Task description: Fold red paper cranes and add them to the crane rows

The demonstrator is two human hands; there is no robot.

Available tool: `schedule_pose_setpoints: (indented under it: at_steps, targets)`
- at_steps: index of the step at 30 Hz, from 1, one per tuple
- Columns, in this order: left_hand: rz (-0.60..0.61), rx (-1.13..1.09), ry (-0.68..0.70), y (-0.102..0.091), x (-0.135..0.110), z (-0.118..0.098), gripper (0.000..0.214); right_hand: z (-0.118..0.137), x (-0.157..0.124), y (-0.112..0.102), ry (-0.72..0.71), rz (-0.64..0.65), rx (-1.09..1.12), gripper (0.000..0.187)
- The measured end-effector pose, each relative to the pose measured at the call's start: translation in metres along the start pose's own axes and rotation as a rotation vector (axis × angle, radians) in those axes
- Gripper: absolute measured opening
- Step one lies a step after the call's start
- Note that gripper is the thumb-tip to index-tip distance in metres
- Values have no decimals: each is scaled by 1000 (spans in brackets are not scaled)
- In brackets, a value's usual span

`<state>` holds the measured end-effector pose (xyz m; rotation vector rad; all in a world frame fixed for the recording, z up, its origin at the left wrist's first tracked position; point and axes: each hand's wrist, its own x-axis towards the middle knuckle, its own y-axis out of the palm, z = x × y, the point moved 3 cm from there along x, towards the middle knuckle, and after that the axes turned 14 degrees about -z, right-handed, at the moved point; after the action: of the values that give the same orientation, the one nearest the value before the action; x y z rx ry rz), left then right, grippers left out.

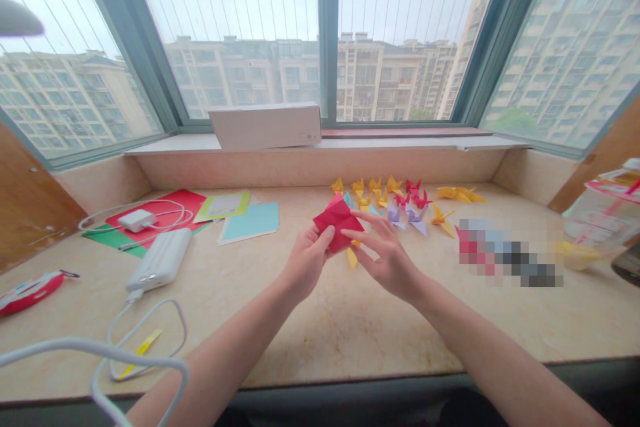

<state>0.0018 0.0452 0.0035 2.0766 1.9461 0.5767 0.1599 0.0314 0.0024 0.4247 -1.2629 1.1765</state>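
A folded red paper piece (338, 221) is held up above the stone counter (350, 327) in both hands. My left hand (306, 261) pinches its lower left edge between thumb and fingers. My right hand (385, 253) grips its right side, fingers partly stretched along the fold. Just behind the red piece lies a row of several finished paper cranes (395, 203) in yellow, red and purple. A small yellow paper scrap (352, 257) lies under my hands.
Coloured paper sheets (249, 221) lie at the back left, with a white charger (137, 219) on them. A white power bank (159, 259) and its cable (145, 340) sit left. A white box (265, 125) rests on the sill. Plastic container (607, 210) at right.
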Motion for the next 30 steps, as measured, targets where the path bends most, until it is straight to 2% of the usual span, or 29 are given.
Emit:
schedule_pose_setpoints:
  at_steps: [10,14,19,25,30]
  targets:
    - [2,96,-22,-8,7,1,34,-5,3,-7,50,0,123,28]
    - [58,215,-50,-9,8,2,32,-8,4,-10,97,12,148,22]
    - [190,327,-31,-7,4,2,25,-9,6,-13,113,34,171,15]
    - [282,290,-37,-3,0,0,22,-9,12,-15,236,-32,187,9]
    - [290,235,-81,-2,-2,-1,29,-15,13,-15,289,-98,238,8]
